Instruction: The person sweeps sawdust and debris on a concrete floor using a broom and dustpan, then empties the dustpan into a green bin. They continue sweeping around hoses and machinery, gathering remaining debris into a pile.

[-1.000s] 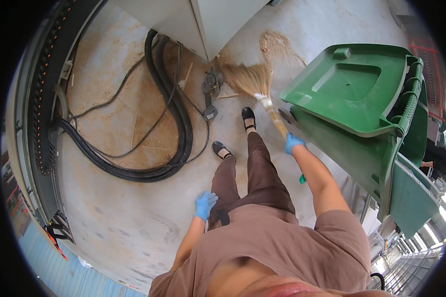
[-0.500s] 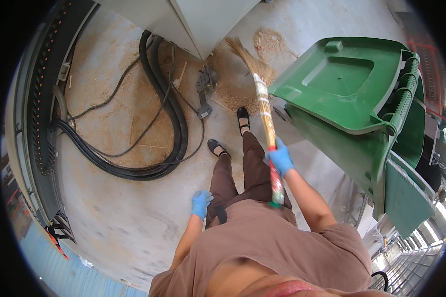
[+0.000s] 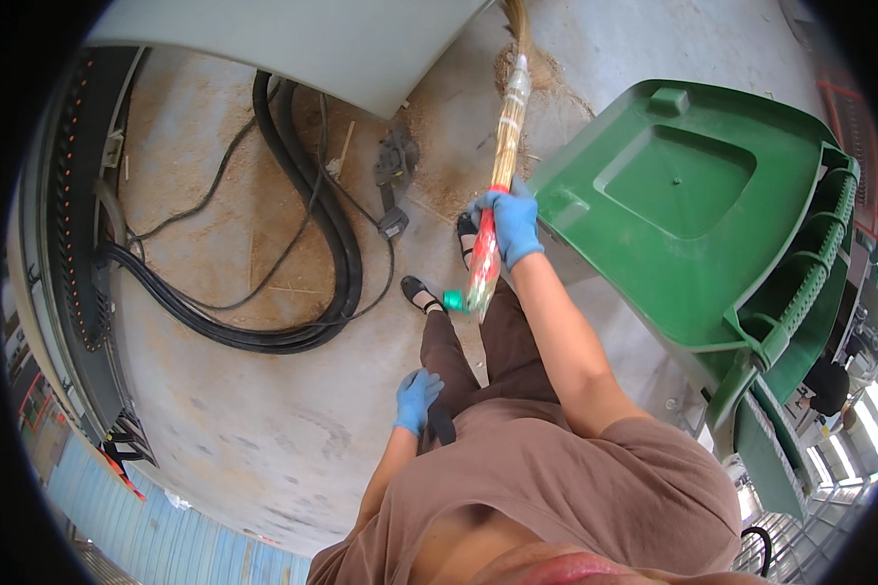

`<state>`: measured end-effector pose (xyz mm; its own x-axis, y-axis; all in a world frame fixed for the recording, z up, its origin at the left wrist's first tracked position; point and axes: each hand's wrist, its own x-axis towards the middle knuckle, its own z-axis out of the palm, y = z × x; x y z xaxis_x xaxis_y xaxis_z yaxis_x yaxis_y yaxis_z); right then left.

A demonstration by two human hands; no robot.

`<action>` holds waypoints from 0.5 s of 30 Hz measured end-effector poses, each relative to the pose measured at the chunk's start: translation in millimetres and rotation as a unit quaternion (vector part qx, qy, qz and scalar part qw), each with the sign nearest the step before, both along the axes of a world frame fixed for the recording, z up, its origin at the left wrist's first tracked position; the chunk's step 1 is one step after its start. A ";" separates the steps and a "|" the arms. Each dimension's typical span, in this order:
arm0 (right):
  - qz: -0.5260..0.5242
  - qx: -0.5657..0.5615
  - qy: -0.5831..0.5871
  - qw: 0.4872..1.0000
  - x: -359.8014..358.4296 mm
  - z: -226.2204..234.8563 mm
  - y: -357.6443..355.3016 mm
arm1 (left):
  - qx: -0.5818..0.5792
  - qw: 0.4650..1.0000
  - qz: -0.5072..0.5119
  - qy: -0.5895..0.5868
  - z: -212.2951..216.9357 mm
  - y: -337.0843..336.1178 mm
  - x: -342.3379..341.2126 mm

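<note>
A straw broom (image 3: 508, 136) is gripped by my right hand (image 3: 510, 222), in a blue glove, around the red part of its handle. Its handle end has a green cap (image 3: 455, 300) and hangs over my legs. The straw head stretches away to the top edge of the view, partly cut off there. Under and beside it lies a pile of sawdust and shavings (image 3: 546, 78). My left hand (image 3: 419, 399), also blue-gloved, rests beside my left thigh, its fingers loosely extended and no object visible in them.
A large green wheeled bin (image 3: 678, 180) with its lid down stands at right. A grey cabinet (image 3: 293, 44) reaches in from the top. Thick black cables (image 3: 346, 244) loop over the dusty floor at left, near a dark metal device (image 3: 393, 161) and a dark machine frame (image 3: 80, 205).
My right hand has moved forward and slightly left with the broom, whose head has swung away and right to the sawdust pile. My left hand has shifted slightly right.
</note>
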<state>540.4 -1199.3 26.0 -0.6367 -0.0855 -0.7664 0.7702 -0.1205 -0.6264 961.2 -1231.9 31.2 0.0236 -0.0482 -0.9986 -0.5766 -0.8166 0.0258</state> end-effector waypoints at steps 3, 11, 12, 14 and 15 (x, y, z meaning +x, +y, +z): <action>-0.044 0.025 0.027 0.998 -54.7 -52.7 -3.4 | -0.005 1.000 0.023 0.015 -3.6 -3.5 -24.6; 0.089 0.227 -0.023 0.970 -202.7 -198.9 35.7 | 0.002 1.000 0.030 0.001 -14.6 -14.2 -30.6; 0.102 0.222 -0.053 0.968 -204.1 -205.8 43.2 | 0.001 0.999 0.033 0.005 -17.6 -13.4 -26.9; 0.213 0.284 -0.052 0.933 -179.8 -211.3 58.7 | 0.000 0.999 0.032 -0.013 -20.8 -11.3 -17.2; 0.258 0.331 -0.047 0.907 -152.4 -212.2 65.1 | 0.008 0.999 0.034 -0.013 -22.4 -9.4 -13.0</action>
<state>388.0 -1134.2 -186.2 -0.5724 0.1453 -0.8070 0.6709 0.6488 -0.3590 948.2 -1241.3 8.9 0.0522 -0.0297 -0.9982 -0.5201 -0.8541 -0.0018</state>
